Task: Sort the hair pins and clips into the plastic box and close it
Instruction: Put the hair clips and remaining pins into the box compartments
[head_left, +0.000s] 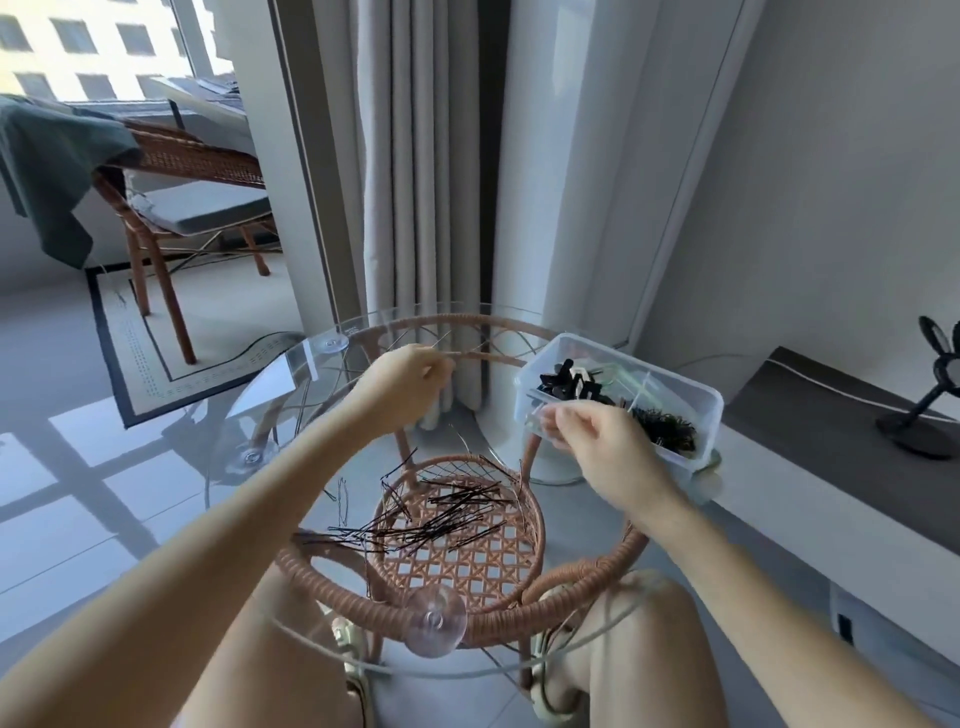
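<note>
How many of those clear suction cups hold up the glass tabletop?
3: a near cup by the knees, a left cup, and a far cup. Another may hide beneath the plastic box.

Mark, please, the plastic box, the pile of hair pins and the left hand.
plastic box (687, 396): head view, its far wall.
pile of hair pins (441, 521): head view, its middle.
left hand (406, 382): head view, back of the hand.

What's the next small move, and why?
Probably carry the left hand, which pinches thin pins, over to the open plastic box and drop them in; many black pins lie loose on the glass table.
</note>
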